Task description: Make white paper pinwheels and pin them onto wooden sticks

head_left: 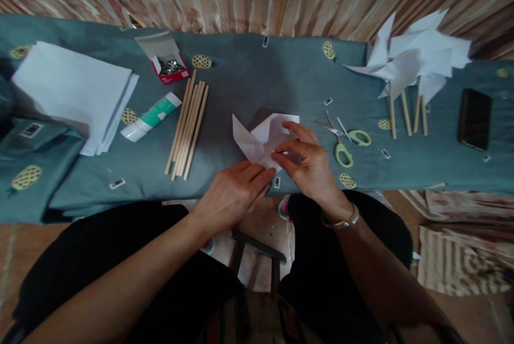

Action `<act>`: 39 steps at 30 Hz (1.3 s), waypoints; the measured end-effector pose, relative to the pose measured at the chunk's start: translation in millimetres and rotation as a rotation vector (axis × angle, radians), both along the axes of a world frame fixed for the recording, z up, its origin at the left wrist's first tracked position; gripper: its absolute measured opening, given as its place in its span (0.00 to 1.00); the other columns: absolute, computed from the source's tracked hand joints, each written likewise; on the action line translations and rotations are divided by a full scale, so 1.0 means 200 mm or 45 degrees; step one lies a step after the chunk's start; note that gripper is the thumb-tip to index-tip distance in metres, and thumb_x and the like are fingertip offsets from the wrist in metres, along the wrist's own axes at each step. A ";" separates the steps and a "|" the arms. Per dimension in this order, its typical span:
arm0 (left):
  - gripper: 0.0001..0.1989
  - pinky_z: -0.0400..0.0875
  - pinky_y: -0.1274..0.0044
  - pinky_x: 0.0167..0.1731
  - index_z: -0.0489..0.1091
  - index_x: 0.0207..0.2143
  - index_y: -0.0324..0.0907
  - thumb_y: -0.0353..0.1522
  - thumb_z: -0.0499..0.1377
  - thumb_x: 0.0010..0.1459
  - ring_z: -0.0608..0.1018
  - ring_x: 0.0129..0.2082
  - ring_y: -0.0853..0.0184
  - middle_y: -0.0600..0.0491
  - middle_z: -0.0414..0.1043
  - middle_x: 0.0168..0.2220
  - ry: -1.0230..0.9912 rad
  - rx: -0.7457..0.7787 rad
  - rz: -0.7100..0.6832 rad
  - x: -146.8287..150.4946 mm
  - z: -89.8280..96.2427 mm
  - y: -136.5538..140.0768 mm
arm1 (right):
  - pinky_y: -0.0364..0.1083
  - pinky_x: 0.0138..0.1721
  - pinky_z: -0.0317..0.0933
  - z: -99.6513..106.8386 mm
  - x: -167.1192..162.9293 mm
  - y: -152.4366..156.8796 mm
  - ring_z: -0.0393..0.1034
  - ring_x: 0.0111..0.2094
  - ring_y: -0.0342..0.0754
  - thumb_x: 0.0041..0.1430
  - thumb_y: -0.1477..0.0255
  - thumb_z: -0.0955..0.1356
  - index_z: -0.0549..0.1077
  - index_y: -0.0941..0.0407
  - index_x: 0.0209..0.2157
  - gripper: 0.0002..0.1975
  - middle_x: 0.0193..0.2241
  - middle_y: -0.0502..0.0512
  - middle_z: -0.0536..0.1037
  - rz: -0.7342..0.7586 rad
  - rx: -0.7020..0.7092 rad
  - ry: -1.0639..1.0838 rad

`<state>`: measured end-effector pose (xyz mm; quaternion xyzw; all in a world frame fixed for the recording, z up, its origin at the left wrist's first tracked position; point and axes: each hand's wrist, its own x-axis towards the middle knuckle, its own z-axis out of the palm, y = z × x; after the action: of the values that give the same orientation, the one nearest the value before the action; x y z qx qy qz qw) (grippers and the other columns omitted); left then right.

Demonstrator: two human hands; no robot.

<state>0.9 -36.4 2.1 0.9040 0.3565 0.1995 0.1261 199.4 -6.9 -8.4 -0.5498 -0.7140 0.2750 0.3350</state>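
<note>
The right hand [311, 165], as I am viewing it remotely, is pinching the folded paper [270, 134] near its centre, thumb and forefinger nearly meeting, the other fingers spreading loosely. The left hand [239, 189] is curving over the near edge, fingers resting on the paper; its thumb is hiding, so I cannot tell whether it is gripping. The folded paper is lying on the cloth [261, 79], 1 pointed flap standing up at left. In my judgement, good handling is calling for even left-hand pressure and a light, centred pinch, sparing that flap from creasing. Farther out, scissors [337, 132] are lying just right; sticks [188, 130] are lying left; pinwheels [417, 55] and a phone [475, 119] are lying far right.
</note>
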 end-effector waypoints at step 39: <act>0.09 0.76 0.71 0.39 0.72 0.45 0.34 0.27 0.54 0.66 0.76 0.38 0.62 0.47 0.76 0.39 0.070 -0.042 -0.027 0.01 -0.01 0.00 | 0.62 0.67 0.53 -0.02 -0.04 0.02 0.58 0.65 0.58 0.59 0.72 0.70 0.77 0.49 0.31 0.04 0.60 0.50 0.69 0.043 0.052 -0.112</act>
<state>3.2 -36.0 -0.2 0.9107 0.3535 0.1671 0.1331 191.5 -2.5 -11.4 -0.5422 -0.7428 0.2414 0.3097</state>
